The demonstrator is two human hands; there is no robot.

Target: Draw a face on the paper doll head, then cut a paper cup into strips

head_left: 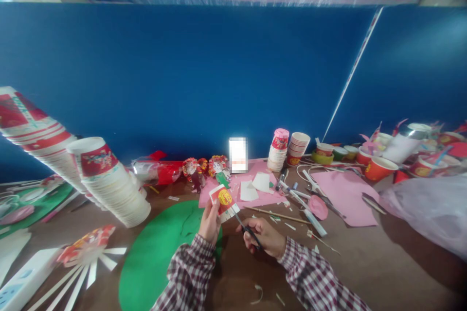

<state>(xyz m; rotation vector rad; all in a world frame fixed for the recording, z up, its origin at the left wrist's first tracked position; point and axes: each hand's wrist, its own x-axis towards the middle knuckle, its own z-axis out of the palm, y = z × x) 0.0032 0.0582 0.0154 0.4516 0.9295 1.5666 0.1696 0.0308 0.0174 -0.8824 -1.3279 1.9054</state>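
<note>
In the middle of the head view my left hand point(209, 221) pinches a piece of cut paper cup point(223, 200), red with a yellow round print and a white border. My right hand point(264, 235) is closed round the dark handles of a pair of scissors point(251, 235). The scissor blades reach up to the lower right edge of the cup piece. Just behind it, small paper figures point(220, 172) with red and yellow frilled heads stand near the wall. Under my left forearm lies a green round sheet point(160, 248).
Tall stacks of paper cups point(113, 184) lean at the left, near a cup cut into strips point(87, 252) and a white power strip point(25, 277). Pink paper point(343, 194), pens point(280, 180), paper scraps and several cups point(381, 169) lie right. A blue partition point(219, 73) closes the back.
</note>
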